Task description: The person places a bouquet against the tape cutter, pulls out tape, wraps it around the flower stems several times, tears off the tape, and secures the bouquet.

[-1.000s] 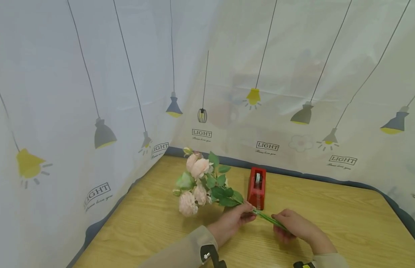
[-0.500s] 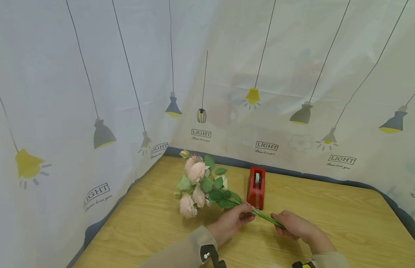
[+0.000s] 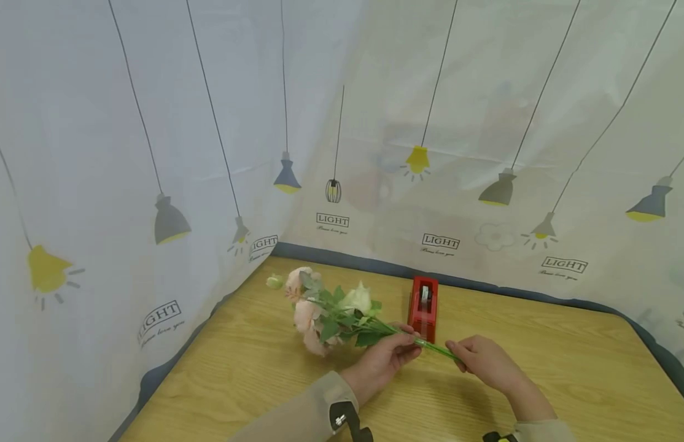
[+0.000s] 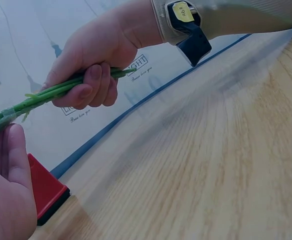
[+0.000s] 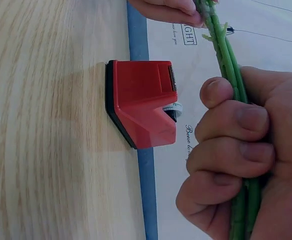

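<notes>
A bouquet point(image 3: 309, 316) of pale pink and cream flowers with green leaves lies slantwise above the table, heads to the left. Its bundled green stems point(image 5: 226, 60) run down to the right. My left hand point(image 3: 382, 359) holds them just below the leaves, where clear tape point(image 4: 0, 119) wraps the bundle. Curled fingers of my right hand point(image 5: 236, 145) grip the stems' lower part, and the cut ends poke out past that fist in the left wrist view. A red tape dispenser point(image 3: 423, 310) with a small roll stands right behind the left hand.
The wooden table point(image 3: 541, 356) ends at a dark blue edge point(image 3: 502, 291) along the back. White curtains point(image 3: 375, 123) printed with lamps hang behind it and on the left.
The bouquet has turned about its stems: a cream rose now faces up and the pink blooms sit lower. My right hand has risen slightly and shifted its hold; the left stays nearly in place.
</notes>
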Available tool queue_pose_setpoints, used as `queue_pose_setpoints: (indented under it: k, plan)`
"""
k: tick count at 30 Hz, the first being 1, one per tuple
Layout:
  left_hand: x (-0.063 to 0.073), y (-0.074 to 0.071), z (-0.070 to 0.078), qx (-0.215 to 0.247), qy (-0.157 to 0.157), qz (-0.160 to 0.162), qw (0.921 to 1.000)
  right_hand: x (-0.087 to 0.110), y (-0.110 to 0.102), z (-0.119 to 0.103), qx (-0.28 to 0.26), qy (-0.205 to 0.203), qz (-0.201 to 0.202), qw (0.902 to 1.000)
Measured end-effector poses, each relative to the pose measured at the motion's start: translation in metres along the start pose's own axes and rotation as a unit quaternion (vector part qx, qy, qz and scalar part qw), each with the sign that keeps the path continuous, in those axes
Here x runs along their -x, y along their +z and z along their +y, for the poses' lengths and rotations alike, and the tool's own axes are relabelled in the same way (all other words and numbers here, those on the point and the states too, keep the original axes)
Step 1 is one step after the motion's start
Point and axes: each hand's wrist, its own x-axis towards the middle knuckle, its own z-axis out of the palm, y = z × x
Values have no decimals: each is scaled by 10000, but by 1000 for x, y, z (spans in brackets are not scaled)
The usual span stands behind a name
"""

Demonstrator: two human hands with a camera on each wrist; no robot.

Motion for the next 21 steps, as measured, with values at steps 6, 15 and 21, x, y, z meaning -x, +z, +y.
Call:
queue_pose_setpoints:
  k: [6,15,21]
  plan:
    - [-1,0,1,150,18,86,9998,0,1,-2,307,-225,406,9984]
    - [-2,2,8,417,229,148,9988,0,4,-2,365,-792,799,9930]
    - [-5,2,10,435,401,129,9982,-1,6,-2,540,-977,932,9894]
